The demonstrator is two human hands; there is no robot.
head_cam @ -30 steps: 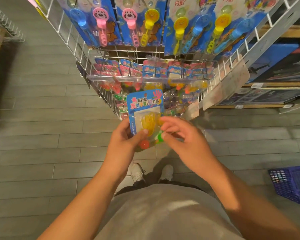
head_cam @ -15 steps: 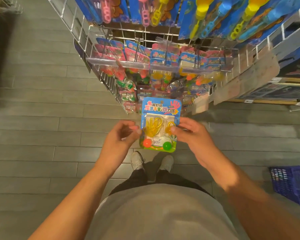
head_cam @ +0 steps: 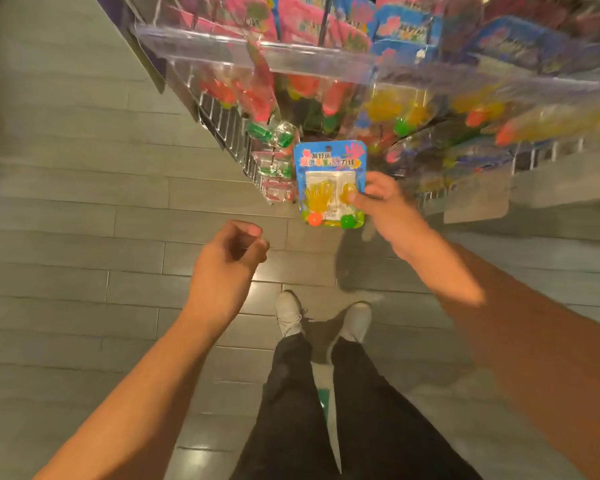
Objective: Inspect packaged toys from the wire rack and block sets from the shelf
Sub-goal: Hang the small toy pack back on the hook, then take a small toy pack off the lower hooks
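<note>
Now the toy pack [head_cam: 329,183] is pinched at its right edge by the right hand [head_cam: 383,206]; nothing is held in the loosely curled left hand [head_cam: 227,261].

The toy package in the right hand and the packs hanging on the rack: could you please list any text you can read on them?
"超好玩": small top line on the blue header of the toy package, pinched at its right edge by the right hand.
Larger coloured line below it: Chinese characters, too blurred to read with certainty.
Hanging packs on the wire rack: print motion-blurred, unreadable.
Left hand holds nothing.
</note>
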